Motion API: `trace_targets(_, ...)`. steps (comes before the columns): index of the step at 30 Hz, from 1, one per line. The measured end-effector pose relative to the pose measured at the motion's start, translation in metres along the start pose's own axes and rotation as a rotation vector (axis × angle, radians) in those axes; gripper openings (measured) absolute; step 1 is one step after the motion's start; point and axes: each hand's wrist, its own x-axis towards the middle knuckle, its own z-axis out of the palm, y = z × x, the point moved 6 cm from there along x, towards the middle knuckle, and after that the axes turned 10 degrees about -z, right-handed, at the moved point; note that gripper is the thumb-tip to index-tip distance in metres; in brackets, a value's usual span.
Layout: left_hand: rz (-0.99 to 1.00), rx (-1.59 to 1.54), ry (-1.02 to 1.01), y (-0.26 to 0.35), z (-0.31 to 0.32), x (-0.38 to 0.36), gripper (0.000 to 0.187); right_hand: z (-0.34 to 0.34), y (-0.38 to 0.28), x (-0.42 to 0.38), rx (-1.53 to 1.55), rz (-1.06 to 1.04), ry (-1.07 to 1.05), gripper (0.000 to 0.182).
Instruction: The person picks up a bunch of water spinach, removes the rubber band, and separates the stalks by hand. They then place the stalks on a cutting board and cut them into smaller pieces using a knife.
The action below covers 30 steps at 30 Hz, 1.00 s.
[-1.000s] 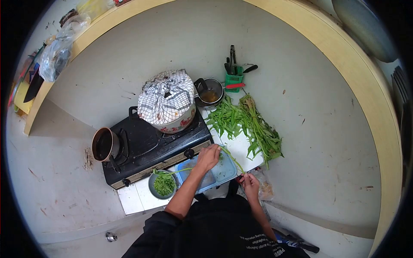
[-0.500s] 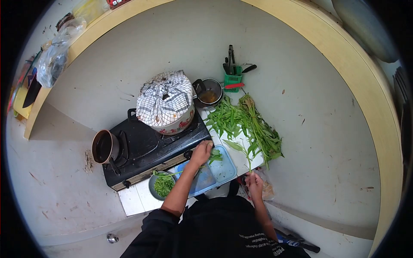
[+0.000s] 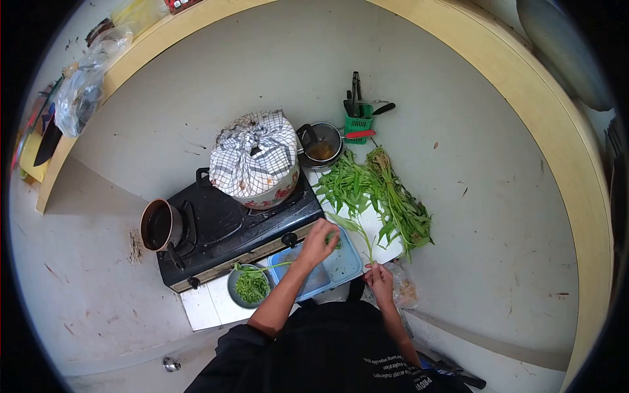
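Note:
My left hand (image 3: pixel 320 241) is over the blue divided tray (image 3: pixel 346 265), its fingers curved and apart, with nothing visible between them. Some green leaves in the tray are partly hidden beneath it. My right hand (image 3: pixel 380 281) pinches the lower end of a leafy stem (image 3: pixel 368 247), whose leaves reach up toward my left fingertips. Behind it lies a large bunch of leafy greens (image 3: pixel 400 203) on the white tiles. A bowl (image 3: pixel 230 288) of chopped greens (image 3: pixel 251 286) sits left of the tray, a stem lying across its rim.
A black stove (image 3: pixel 219 226) holds a cloth-covered pot (image 3: pixel 265 196) and a small brown pot (image 3: pixel 171 226). Behind the greens are a pan with a strainer (image 3: pixel 322 152) and a green utensil basket (image 3: pixel 358 124). A plastic bag (image 3: pixel 406 293) is beside my right hand.
My left hand has moved slightly right, toward the stem, and its fingers are more curved. My right hand has shifted a little left with the stem, which leans further left.

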Motion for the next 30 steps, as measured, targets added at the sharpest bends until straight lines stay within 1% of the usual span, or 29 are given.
trace_targets(2, 0.192, 0.076, 0.058, 0.034, 0.0, -0.008, 0.028, 0.005, -0.003, 0.001, 0.001, 0.011, -0.023, 0.036)
trace_targets(5, 0.204, 0.188, 0.087, 0.051, 0.003, -0.01, 0.025, 0.011, -0.006, 0.003, 0.008, 0.037, -0.054, 0.036)
trace_targets(8, 0.178, 0.277, 0.124, 0.042, 0.009, -0.008, 0.02, 0.017, -0.012, 0.003, -0.004, 0.024, -0.093, 0.038)
trace_targets(11, 0.152, 0.299, 0.139, 0.027, 0.011, -0.006, 0.017, 0.02, -0.016, 0.002, -0.02, 0.03, -0.107, 0.038)
trace_targets(17, 0.166, 0.345, 0.1, 0.024, 0.004, -0.007, 0.012, 0.021, -0.015, -0.001, -0.004, 0.06, -0.125, 0.037)
trace_targets(20, 0.143, 0.333, 0.153, 0.017, 0.0, -0.005, 0.008, 0.022, -0.014, -0.001, -0.024, 0.044, -0.131, 0.037)
trace_targets(23, 0.042, 0.315, 0.293, 0.0, -0.02, 0.003, 0.005, 0.014, -0.011, -0.002, 0.011, 0.021, -0.135, 0.037)
trace_targets(24, 0.007, 0.277, 0.297, -0.002, -0.026, 0.007, 0.008, 0.01, -0.01, -0.003, 0.03, 0.049, -0.105, 0.036)
trace_targets(27, -0.191, 0.037, 0.128, -0.016, -0.03, 0.012, 0.014, 0.003, -0.009, -0.004, 0.084, 0.108, -0.052, 0.034)
trace_targets(28, -0.143, 0.043, 0.099, -0.017, -0.028, 0.013, 0.018, 0.001, -0.009, -0.003, 0.1, 0.111, -0.05, 0.033)
trace_targets(30, -0.127, 0.082, 0.075, -0.023, -0.02, 0.01, 0.018, 0.002, -0.011, -0.001, 0.113, 0.094, -0.052, 0.031)
